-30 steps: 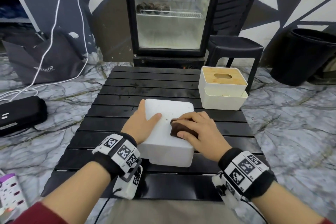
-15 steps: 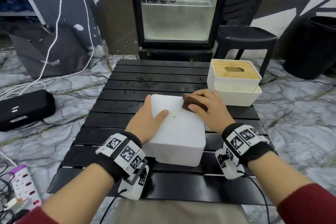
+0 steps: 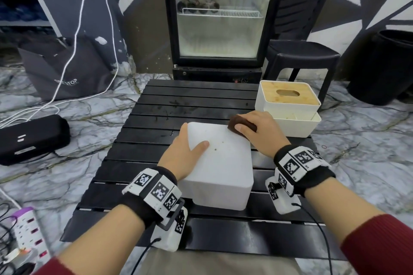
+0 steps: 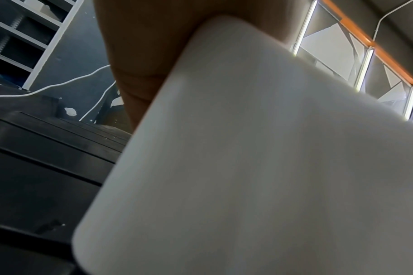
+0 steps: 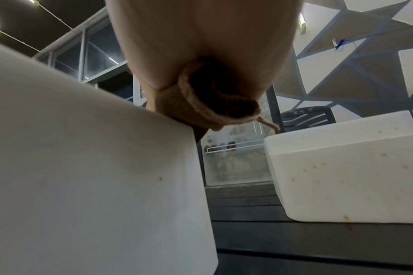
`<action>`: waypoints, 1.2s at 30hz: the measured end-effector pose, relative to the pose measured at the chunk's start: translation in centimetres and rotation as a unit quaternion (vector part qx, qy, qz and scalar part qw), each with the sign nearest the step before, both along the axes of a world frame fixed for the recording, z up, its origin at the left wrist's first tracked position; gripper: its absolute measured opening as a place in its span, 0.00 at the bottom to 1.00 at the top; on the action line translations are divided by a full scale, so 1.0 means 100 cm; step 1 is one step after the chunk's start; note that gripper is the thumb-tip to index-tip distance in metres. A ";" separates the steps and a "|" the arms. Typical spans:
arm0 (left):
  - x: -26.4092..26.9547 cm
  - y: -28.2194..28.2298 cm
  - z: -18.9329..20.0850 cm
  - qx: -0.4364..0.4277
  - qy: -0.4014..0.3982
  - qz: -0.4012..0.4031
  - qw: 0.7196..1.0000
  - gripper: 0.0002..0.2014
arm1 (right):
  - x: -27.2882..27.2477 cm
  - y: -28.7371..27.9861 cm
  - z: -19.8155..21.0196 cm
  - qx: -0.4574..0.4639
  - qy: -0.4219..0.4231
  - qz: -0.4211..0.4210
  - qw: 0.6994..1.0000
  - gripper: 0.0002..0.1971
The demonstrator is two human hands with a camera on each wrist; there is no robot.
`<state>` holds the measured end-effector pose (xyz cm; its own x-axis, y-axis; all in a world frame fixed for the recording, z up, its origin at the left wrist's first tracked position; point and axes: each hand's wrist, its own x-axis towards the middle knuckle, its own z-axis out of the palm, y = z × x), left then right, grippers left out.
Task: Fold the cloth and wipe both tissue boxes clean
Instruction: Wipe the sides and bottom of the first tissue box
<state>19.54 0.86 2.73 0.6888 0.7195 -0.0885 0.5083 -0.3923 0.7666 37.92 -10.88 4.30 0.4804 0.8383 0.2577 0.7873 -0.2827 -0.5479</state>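
A plain white tissue box (image 3: 220, 167) lies in the middle of the black slatted table (image 3: 201, 100). My left hand (image 3: 185, 152) grips its left edge, thumb on top; the left wrist view shows the box wall (image 4: 248, 167) close up. My right hand (image 3: 257, 131) presses a folded brown cloth (image 3: 237, 124) onto the box's far right corner, fingers curled over it. From the right wrist the cloth (image 5: 212, 111) hangs past the box edge (image 5: 95, 167). A second white box with a bamboo lid (image 3: 288, 96) stands at the table's far right, its side speckled with yellow spots (image 5: 342, 176).
A glass-door fridge (image 3: 220, 13) stands behind the table, a black stool (image 3: 301, 58) to its right and a black bin (image 3: 388, 65) further right. On the marble floor at left are a black case (image 3: 31, 138), a dark bag (image 3: 64, 69) and a power strip (image 3: 29, 232).
My right hand has slid the cloth from the middle of the box top to its far right corner. The left hand has kept its hold on the box's left edge.
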 end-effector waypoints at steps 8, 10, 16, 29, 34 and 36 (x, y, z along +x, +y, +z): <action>0.001 0.000 -0.001 0.015 0.012 0.008 1.000 0.27 | -0.064 -0.043 0.018 -0.032 -0.038 0.147 0.988 0.16; 0.001 0.000 -0.001 0.011 0.002 0.004 1.000 0.25 | -0.080 -0.053 0.016 -0.038 -0.056 0.178 0.982 0.17; 0.000 0.000 -0.001 0.011 -0.009 -0.001 1.000 0.24 | -0.092 -0.057 0.004 -0.058 -0.094 0.187 0.976 0.18; 0.001 0.001 -0.003 0.020 -0.001 0.000 1.000 0.25 | -0.044 -0.010 -0.003 -0.032 -0.074 0.110 0.991 0.17; 0.000 0.001 -0.004 0.018 0.009 0.002 1.000 0.25 | -0.028 0.005 -0.004 -0.027 -0.068 0.097 0.993 0.16; 0.000 0.002 -0.004 0.014 0.009 0.000 1.000 0.25 | -0.022 0.010 -0.005 -0.015 -0.063 0.092 0.994 0.16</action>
